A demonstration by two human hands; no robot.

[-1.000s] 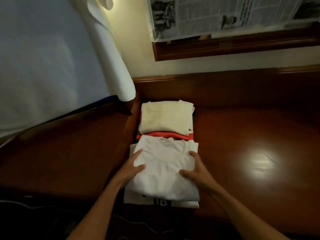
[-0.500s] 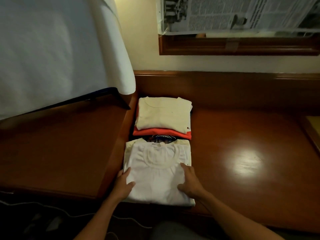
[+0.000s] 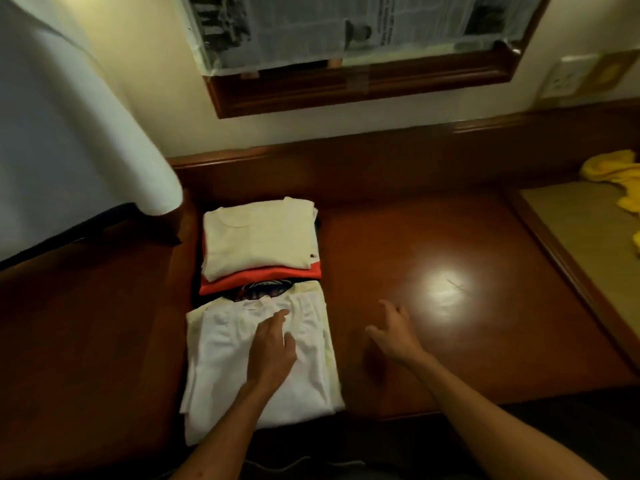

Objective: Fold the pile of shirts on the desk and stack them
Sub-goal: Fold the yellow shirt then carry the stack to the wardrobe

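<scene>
The left hand lies flat, fingers straight, on the folded white shirt; the right hand hovers open over the desk, holding nothing.

The desk to the right of my right hand is bare wood, so I can move there. Two shirt stacks fill the left part. A white sheet hangs over the far left.

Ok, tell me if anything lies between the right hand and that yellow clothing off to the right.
Nothing visible does. The right hand hovers open over bare desk, and only polished wood and the desk's raised edge separate it from the yellow clothing on the neighbouring surface. The left hand rests on the white shirt.
</scene>
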